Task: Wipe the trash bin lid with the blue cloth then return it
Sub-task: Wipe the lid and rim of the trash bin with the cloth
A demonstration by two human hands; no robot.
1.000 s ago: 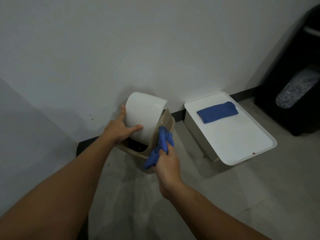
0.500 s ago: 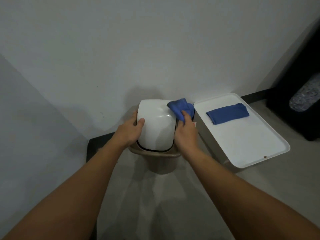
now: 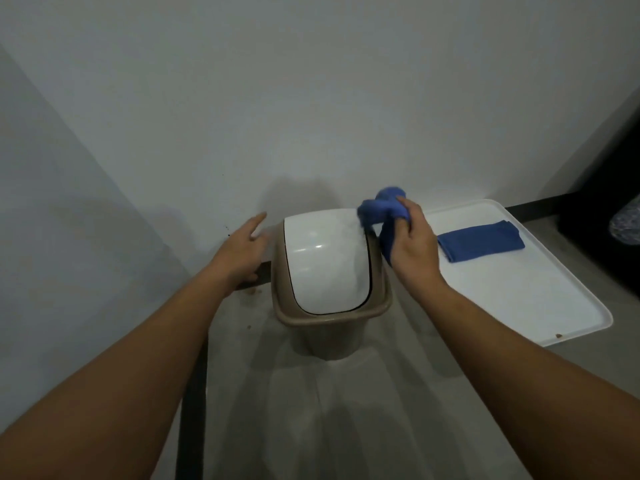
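A small tan trash bin (image 3: 330, 332) stands on the floor against the wall, its white swing lid (image 3: 325, 258) lying level in the rim. My right hand (image 3: 414, 247) is shut on a bunched blue cloth (image 3: 379, 207), held just off the lid's far right corner; part of the cloth hangs down beside the bin. My left hand (image 3: 240, 251) hovers to the left of the bin with fingers spread, holding nothing and apart from the lid.
A white tray-like lid (image 3: 540, 306) on a box sits right of the bin, with a second folded blue cloth (image 3: 481, 240) on it. A dark bin (image 3: 606, 216) stands at the far right. White walls meet in a corner on the left.
My left hand has let go of the lid and moved left. My right hand with the cloth has lifted off the lid toward the right. The lid has swung back level.
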